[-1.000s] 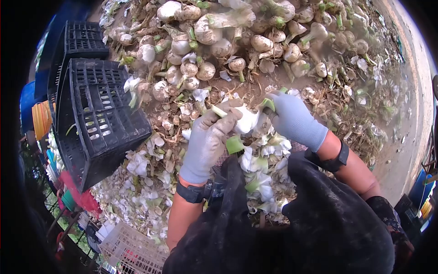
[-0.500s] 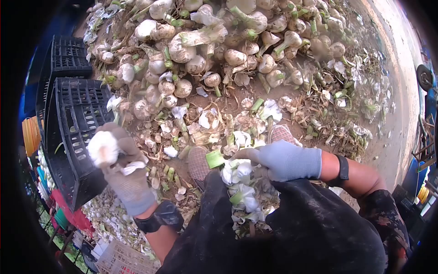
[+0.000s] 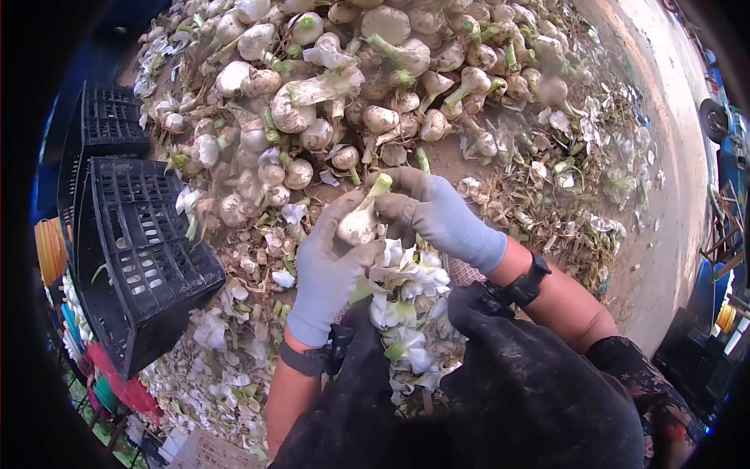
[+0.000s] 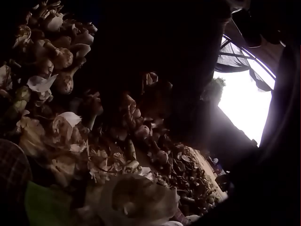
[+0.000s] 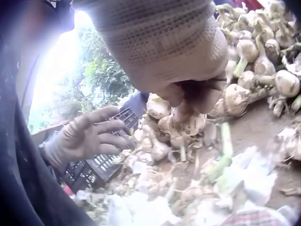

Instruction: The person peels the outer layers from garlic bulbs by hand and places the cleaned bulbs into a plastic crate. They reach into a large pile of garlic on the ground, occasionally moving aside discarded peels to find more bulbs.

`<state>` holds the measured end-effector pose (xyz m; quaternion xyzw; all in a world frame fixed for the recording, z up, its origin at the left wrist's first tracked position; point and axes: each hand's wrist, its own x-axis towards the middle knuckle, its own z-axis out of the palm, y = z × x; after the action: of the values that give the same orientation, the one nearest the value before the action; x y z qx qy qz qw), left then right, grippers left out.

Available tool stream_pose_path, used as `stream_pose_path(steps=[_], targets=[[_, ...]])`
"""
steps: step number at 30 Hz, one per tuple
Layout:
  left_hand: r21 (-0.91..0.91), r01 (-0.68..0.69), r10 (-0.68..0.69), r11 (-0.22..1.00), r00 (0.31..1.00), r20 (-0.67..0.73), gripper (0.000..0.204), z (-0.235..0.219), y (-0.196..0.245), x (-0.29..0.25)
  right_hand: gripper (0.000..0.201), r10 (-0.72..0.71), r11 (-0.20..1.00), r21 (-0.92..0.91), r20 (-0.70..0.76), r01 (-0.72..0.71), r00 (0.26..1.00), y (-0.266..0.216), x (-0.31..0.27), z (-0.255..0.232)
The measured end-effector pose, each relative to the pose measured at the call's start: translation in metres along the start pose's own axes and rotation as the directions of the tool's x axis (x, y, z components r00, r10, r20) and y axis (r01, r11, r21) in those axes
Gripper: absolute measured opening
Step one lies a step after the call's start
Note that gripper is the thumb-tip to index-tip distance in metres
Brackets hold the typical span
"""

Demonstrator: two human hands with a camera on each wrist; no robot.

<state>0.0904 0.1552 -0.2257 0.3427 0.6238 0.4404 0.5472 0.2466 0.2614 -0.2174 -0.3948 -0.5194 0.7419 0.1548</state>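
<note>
A garlic bulb (image 3: 358, 227) with a short green-tipped stalk shows between my two gloved hands in the head view. My right hand (image 3: 441, 215) pinches it at the stalk, with bent fingers. My left hand (image 3: 322, 266) reaches around the bulb's near side, thumb and fingers apart. In the right wrist view the left hand (image 5: 87, 139) has spread, fairly straight fingers, and the right hand (image 5: 164, 52) hides most of what its fingers hold. The left wrist view is dark.
A large heap of garlic (image 3: 344, 94) lies ahead on the ground. Black crates (image 3: 156, 258) stand at the left. Peeled skins and leaf pieces (image 3: 406, 313) pile up between the legs, and more peelings (image 3: 211, 383) cover the ground at the left. A pavement strip (image 3: 648, 156) runs along the right.
The left hand carried a white bulb toward the crates, then came back to the middle without it. The right hand moved forward from the lap and now holds another, unpeeled garlic bulb.
</note>
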Motion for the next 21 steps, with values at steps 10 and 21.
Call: stream_pose_path(steps=[10,21], targets=[[0.236,-0.124,0.148,0.964,0.985,-0.090,0.054,-0.008,0.001,-0.007,0.033,0.189,0.966,-0.174,-0.040,-0.193,0.981,-0.002,-0.001,0.026],[-0.633,0.205,-0.214,0.747,0.975,0.063,0.063,-0.011,0.001,-0.011,0.019,-0.192,0.642,-0.733,0.132,0.226,0.973,-0.004,-0.009,0.020]])
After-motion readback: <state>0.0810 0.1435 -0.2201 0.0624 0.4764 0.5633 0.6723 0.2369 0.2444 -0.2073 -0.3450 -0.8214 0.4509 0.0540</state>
